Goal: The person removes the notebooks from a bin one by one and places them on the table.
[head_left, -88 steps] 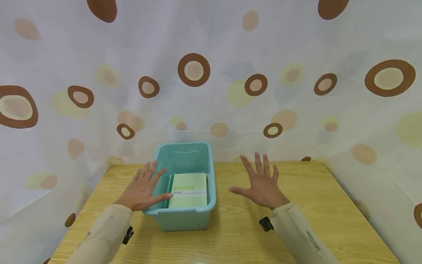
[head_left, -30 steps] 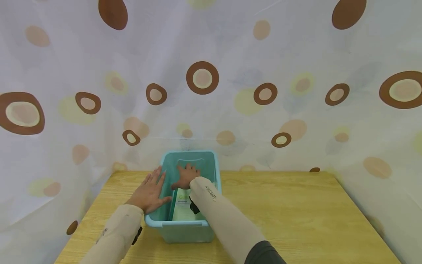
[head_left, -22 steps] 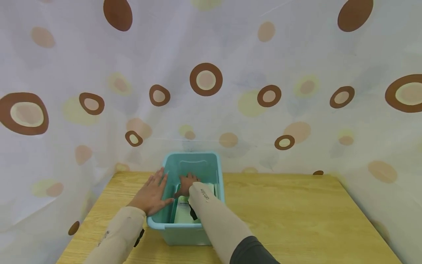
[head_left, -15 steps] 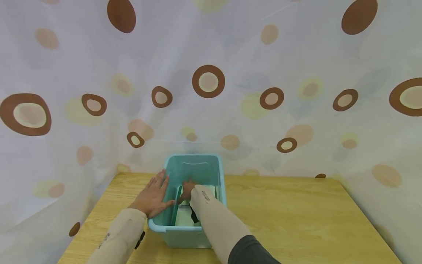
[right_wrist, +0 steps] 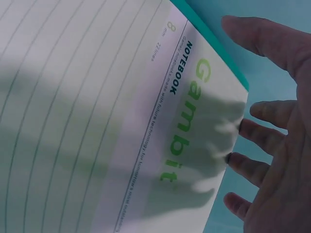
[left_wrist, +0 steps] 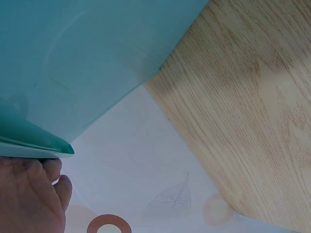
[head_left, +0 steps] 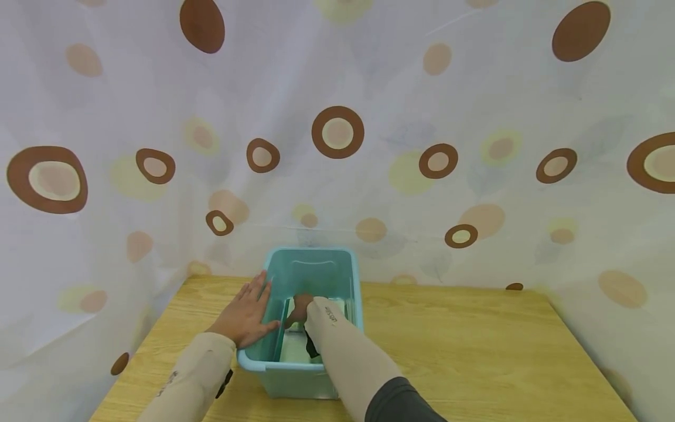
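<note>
A light teal plastic bin (head_left: 297,384) stands on the table. Inside it lies a pale green notebook (right_wrist: 146,116) with "Gambit" printed on its cover and a green spine. My left hand (head_left: 239,316) rests on the bin's left rim, fingers spread; in the left wrist view part of that hand (left_wrist: 29,199) shows under the rim. Down in the bin, my right hand (head_left: 300,309) is at the notebook's far end. The right wrist view shows its fingertips (right_wrist: 236,162) at the notebook's edge, with the thumb apart. My right sleeve hides part of the notebook in the head view.
A wood-grain table (head_left: 464,346) extends to the right of the bin. A white curtain (head_left: 390,105) with brown and pastel spots hangs behind and along both sides, close to the bin's far end.
My right hand has come from above the table on the right into the bin, then sunk to the notebook's far end. My left hand has settled on the left rim.
</note>
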`<state>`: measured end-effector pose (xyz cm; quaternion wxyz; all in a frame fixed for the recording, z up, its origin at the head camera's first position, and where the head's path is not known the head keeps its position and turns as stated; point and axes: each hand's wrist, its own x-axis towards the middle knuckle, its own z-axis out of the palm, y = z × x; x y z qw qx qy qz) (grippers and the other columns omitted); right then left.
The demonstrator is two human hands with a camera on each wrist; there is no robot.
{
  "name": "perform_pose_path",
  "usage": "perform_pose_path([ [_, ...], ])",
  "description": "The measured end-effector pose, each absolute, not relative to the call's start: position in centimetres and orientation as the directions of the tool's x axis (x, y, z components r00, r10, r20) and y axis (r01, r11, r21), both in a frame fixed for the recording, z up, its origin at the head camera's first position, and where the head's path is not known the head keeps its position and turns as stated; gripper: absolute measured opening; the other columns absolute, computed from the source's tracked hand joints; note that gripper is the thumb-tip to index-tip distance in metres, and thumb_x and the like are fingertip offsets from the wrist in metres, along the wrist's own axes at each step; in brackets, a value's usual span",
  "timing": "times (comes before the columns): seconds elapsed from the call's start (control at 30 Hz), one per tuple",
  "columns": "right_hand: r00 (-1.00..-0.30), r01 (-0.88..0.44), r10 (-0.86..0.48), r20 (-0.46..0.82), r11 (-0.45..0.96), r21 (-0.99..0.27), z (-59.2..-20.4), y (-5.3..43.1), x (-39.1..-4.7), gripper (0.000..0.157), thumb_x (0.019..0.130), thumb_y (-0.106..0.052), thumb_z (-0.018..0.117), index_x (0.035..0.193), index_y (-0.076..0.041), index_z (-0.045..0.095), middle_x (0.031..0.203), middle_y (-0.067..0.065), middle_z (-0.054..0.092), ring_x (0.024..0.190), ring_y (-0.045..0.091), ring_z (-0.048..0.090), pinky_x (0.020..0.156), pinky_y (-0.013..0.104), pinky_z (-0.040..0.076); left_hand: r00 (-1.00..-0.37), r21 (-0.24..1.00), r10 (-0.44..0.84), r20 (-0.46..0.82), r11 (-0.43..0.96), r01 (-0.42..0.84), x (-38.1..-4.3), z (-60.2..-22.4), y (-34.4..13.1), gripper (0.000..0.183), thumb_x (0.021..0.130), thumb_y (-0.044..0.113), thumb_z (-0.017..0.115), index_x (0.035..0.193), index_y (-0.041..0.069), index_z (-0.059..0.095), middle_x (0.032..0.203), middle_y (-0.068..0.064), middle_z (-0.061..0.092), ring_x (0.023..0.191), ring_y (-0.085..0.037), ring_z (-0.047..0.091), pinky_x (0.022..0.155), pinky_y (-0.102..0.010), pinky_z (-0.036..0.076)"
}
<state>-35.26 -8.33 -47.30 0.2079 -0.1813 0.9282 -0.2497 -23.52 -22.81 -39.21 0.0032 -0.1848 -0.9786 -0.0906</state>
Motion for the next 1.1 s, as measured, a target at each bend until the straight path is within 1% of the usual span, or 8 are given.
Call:
perform_pose_path([
  [0.1, -0.869, -0.230, -0.398, -0.293, 0.851, -0.473, -46.8, -8.6, -34.7, 0.090, 0.072, -0.034, 0.084, 0.148, -0.014, 0.039, 0.149, 0.007, 0.041, 0.137, 0.027, 0.037, 0.110, 0.048, 0.033, -0.932, 0.173, 0.360, 0.037, 0.916, 0.361, -23.5, -39.2, -22.8, 0.080, 0.092, 0.036, 0.059, 0.145, -0.014, 0.025, 0.155, -0.031, 0.012, 0.144, -0.043, 0.014, 0.116, -0.052, 0.015],
  [0.2, -0.900, -0.258, -0.360, -0.245, 0.894, -0.366, -46.8, -8.8, -34.4, 0.087, 0.072, -0.045, 0.082, 0.146, -0.020, 0.043, 0.147, 0.007, 0.040, 0.136, 0.030, 0.036, 0.110, 0.056, 0.028, -0.933, 0.175, 0.357, 0.037, 0.917, 0.358, -23.6, -39.3, -22.8, 0.080, 0.093, 0.036, 0.058, 0.145, -0.014, 0.026, 0.155, -0.031, 0.012, 0.144, -0.042, 0.014, 0.116, -0.053, 0.015],
  [0.3, -0.915, -0.282, -0.346, -0.205, 0.916, -0.286, -46.7, -8.8, -34.3, 0.082, 0.072, -0.055, 0.077, 0.142, -0.022, 0.049, 0.142, 0.010, 0.043, 0.131, 0.033, 0.039, 0.107, 0.060, 0.028, -0.935, 0.170, 0.352, 0.042, 0.919, 0.354, -23.7, -39.5, -22.9, 0.079, 0.093, 0.037, 0.058, 0.145, -0.014, 0.026, 0.156, -0.030, 0.011, 0.144, -0.042, 0.014, 0.116, -0.053, 0.015],
  [0.47, -0.932, -0.271, -0.326, -0.156, 0.916, -0.297, -46.4, -8.9, -34.1, 0.082, 0.073, -0.060, 0.073, 0.140, -0.021, 0.048, 0.142, 0.012, 0.042, 0.129, 0.034, 0.040, 0.106, 0.059, 0.030, -0.934, 0.162, 0.355, 0.041, 0.920, 0.356, -23.8, -39.6, -23.0, 0.080, 0.094, 0.038, 0.057, 0.145, -0.014, 0.026, 0.156, -0.030, 0.010, 0.144, -0.042, 0.013, 0.116, -0.053, 0.014],
  [0.6, -0.944, -0.257, -0.312, -0.109, 0.901, -0.350, -46.2, -9.0, -33.9, 0.083, 0.073, -0.058, 0.074, 0.139, -0.017, 0.044, 0.137, 0.011, 0.049, 0.123, 0.032, 0.047, 0.103, 0.054, 0.036, -0.934, 0.161, 0.356, 0.037, 0.920, 0.357, -23.8, -39.6, -22.9, 0.080, 0.094, 0.038, 0.057, 0.145, -0.015, 0.025, 0.156, -0.030, 0.010, 0.144, -0.042, 0.013, 0.116, -0.053, 0.014],
  [0.7, -0.946, -0.265, -0.315, -0.081, 0.889, -0.374, -45.9, -9.1, -33.7, 0.078, 0.075, -0.055, 0.074, 0.136, -0.016, 0.043, 0.129, 0.011, 0.054, 0.117, 0.030, 0.052, 0.100, 0.049, 0.040, -0.935, 0.164, 0.354, 0.035, 0.920, 0.355, -23.7, -39.5, -22.9, 0.080, 0.094, 0.038, 0.057, 0.145, -0.015, 0.025, 0.156, -0.031, 0.010, 0.144, -0.042, 0.013, 0.116, -0.053, 0.014],
  [0.97, -0.941, -0.297, -0.329, -0.083, 0.918, -0.262, -45.7, -9.4, -33.9, 0.078, 0.077, -0.059, 0.070, 0.139, -0.022, 0.041, 0.128, 0.016, 0.051, 0.119, 0.031, 0.047, 0.103, 0.047, 0.036, -0.933, 0.172, 0.359, 0.034, 0.917, 0.360, -23.6, -39.3, -22.9, 0.079, 0.093, 0.036, 0.058, 0.144, -0.015, 0.027, 0.155, -0.031, 0.012, 0.144, -0.043, 0.014, 0.116, -0.053, 0.015],
  [1.1, -0.941, -0.304, -0.331, -0.075, 0.920, -0.246, -45.5, -9.4, -33.9, 0.076, 0.079, -0.059, 0.068, 0.140, -0.023, 0.041, 0.127, 0.016, 0.052, 0.118, 0.032, 0.047, 0.102, 0.047, 0.035, -0.932, 0.169, 0.362, 0.036, 0.917, 0.362, -23.6, -39.3, -22.9, 0.078, 0.093, 0.035, 0.059, 0.144, -0.016, 0.027, 0.155, -0.031, 0.012, 0.144, -0.043, 0.014, 0.116, -0.053, 0.015],
])
